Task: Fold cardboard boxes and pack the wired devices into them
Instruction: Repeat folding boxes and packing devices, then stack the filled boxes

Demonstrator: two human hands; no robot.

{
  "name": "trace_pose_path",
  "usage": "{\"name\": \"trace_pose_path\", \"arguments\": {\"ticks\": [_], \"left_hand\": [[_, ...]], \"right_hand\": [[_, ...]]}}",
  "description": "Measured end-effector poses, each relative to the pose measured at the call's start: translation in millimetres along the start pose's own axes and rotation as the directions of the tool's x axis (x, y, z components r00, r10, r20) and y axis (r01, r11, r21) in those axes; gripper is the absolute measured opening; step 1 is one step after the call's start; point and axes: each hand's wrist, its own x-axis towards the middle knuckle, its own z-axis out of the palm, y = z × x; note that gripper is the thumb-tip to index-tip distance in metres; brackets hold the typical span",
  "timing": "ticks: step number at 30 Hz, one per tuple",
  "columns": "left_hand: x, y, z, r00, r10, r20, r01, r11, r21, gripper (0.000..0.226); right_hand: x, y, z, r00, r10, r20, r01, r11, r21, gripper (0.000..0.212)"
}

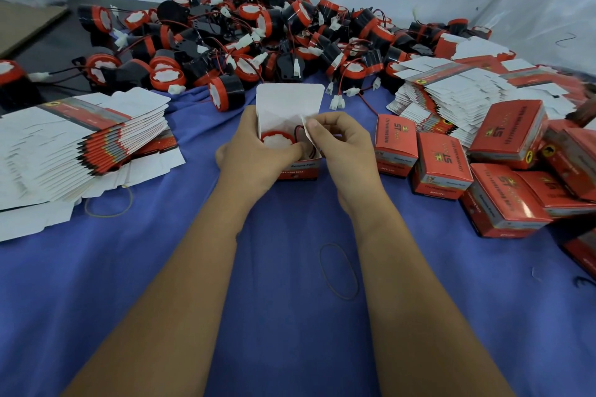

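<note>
The right hand (342, 142) pinches a white side flap of the open box (292, 132) between thumb and forefinger; the left hand (254, 151) curls around its left wall. Inside sits a wired device (277, 139). More devices (258, 39) pile at twelve o'clock, closed boxes (483, 164) at three, flat blanks (74, 142) at nine.

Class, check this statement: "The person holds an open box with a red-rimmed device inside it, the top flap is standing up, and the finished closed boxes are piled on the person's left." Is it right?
One detail is wrong. In the head view the closed boxes are piled on the person's right; flat unfolded cartons are stacked on the left. The rest holds: both hands, left hand and right hand, hold the open box, its flap up, with the device inside.
</note>
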Motion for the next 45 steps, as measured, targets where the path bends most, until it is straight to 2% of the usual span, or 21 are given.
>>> {"name": "trace_pose_path", "arguments": {"ticks": [3, 8, 9, 11, 13, 17, 19, 22, 25, 29, 32, 34, 36, 38, 41, 45], "left_hand": [[2.1, -3.5, -1.8, 0.998, 0.009, 0.057, -0.008, 1.0, -0.02, 0.071], [4.8, -4.2, -7.6, 0.989, -0.09, 0.118, 0.111, 0.975, -0.19, 0.037], [4.3, -2.9, -8.3, 0.987, -0.117, 0.109, 0.143, 0.953, -0.267, 0.038], [2.7, -2.2, -10.0, 0.979, -0.177, 0.106, 0.205, 0.891, -0.406, 0.053], [3.2, -2.9, -11.1, 0.988, -0.107, 0.111, 0.145, 0.885, -0.441, 0.045], [5.9, -2.3, -13.8, 0.986, -0.022, 0.165, 0.08, 0.934, -0.349, 0.036], [8.4, -4.8, -13.3, 0.982, -0.005, 0.189, 0.055, 0.964, -0.26, 0.048], [7.0, -11.7, -12.1, 0.984, 0.035, 0.174, -0.001, 0.981, -0.194, 0.051], [7.1, -16.8, -9.9, 0.985, 0.129, 0.115, -0.107, 0.978, -0.18, 0.037], [3.1, -13.0, -8.5, 0.961, 0.275, -0.031, -0.275, 0.961, -0.021, 0.023], [-0.7, -12.3, -12.2, 0.953, 0.274, -0.131, -0.271, 0.962, 0.04, 0.019], [-1.4, -13.5, -16.2, 0.964, 0.262, -0.046, -0.262, 0.965, 0.018, 0.02], [-2.9, -14.8, -19.2, 0.943, 0.302, 0.138, -0.309, 0.95, 0.039, 0.04], [-0.9, -18.0, -17.5, 0.908, 0.349, 0.23, -0.381, 0.918, 0.112, 0.056], [4.3, -20.3, -15.2, 0.913, 0.39, 0.119, -0.407, 0.885, 0.227, 0.054], [8.6, -23.6, -16.8, 0.912, 0.397, -0.103, -0.349, 0.884, 0.312, 0.032]], "right_hand": [[0.3, 2.9, 5.1, 1.0, -0.009, -0.02, 0.008, 0.999, -0.051, 0.007], [-0.4, 4.3, 8.3, 0.999, -0.016, -0.033, 0.011, 0.992, -0.128, 0.007], [-0.8, 4.1, 8.3, 0.999, -0.018, -0.031, 0.014, 0.989, -0.145, 0.005], [-1.0, 4.5, 8.4, 0.999, -0.024, -0.027, 0.019, 0.982, -0.188, 0.005], [0.0, 5.7, 7.8, 0.999, -0.018, -0.034, 0.011, 0.978, -0.208, 0.011], [0.7, 4.1, 5.1, 1.0, -0.001, -0.018, -0.001, 0.994, -0.109, 0.039], [0.3, 3.2, 3.0, 0.999, -0.022, 0.049, 0.024, 0.999, -0.046, 0.044], [-0.3, 2.0, 2.0, 0.991, -0.088, 0.099, 0.094, 0.993, -0.066, 0.038], [-2.2, 0.8, 1.7, 0.986, -0.153, 0.07, 0.161, 0.979, -0.125, 0.023], [-4.1, -1.8, 0.0, 0.975, -0.212, 0.067, 0.221, 0.957, -0.19, 0.016], [-3.2, -2.4, -0.5, 0.978, -0.201, 0.057, 0.209, 0.952, -0.226, 0.019], [-1.5, -0.4, -0.7, 0.978, -0.207, -0.001, 0.2, 0.947, -0.25, 0.024], [0.2, 2.2, -1.8, 0.978, -0.189, -0.083, 0.162, 0.953, -0.257, 0.023], [1.1, 4.0, -5.0, 0.977, -0.163, -0.137, 0.125, 0.96, -0.252, 0.022], [-0.3, 3.9, -5.7, 0.984, -0.123, -0.125, 0.097, 0.975, -0.201, 0.028], [-4.0, 3.3, 0.4, 0.996, -0.063, 0.061, 0.072, 0.984, -0.16, 0.051]]}}
